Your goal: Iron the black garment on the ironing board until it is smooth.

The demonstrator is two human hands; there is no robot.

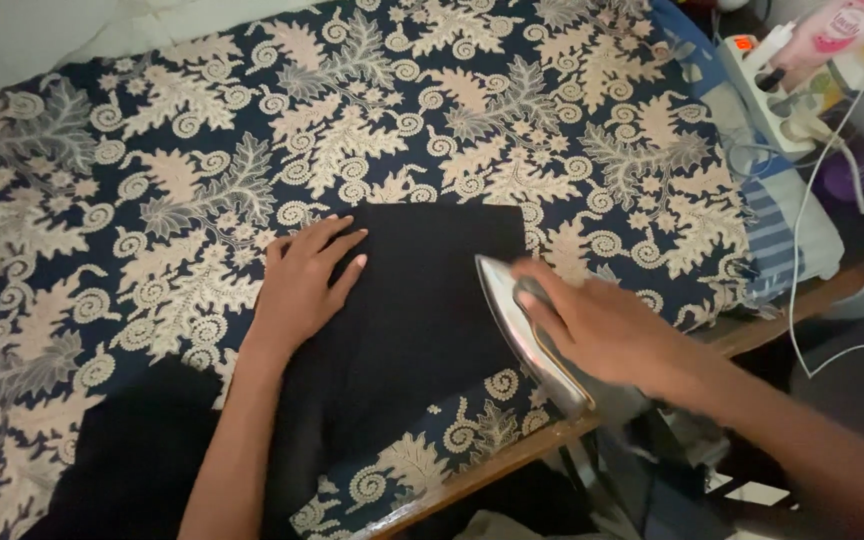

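- Left hand (304, 280) lies flat, fingers spread, palm down on the left edge of the black cloth (412, 310); it grips nothing, only presses.
- Right hand (607, 330) is closed around the handle of the iron (530, 335); the 2 hands sit well apart, with the cloth's width between them.
- The iron rests at the cloth's right edge, its shiny soleplate seeming tilted up toward the camera; motion blur makes the exact angle hard to judge.
- The black cloth lies on a navy cover with cream leaf-and-scroll print (202, 180), near the front edge of the board; more black fabric hangs off at lower left.
- Risk: the left fingers point toward the iron's path; a pass too far left could burn them.
- Risk: the iron is near the wooden front edge (492, 470); a slip could send it off the board.
- Risk: the white cord (802, 230) loops loosely past the right side; a snag could jerk the iron or pull the power strip.
- Risk: holding the iron still on dark fabric could scorch it or leave it shiny.
- Upper right: a white power strip (767, 90) with 1 orange-lit switch and plugs seated in it.
- Beside it, a pink-and-white bottle (837, 30) with an oval pink label lies at an angle, a yellow-capped item just below.
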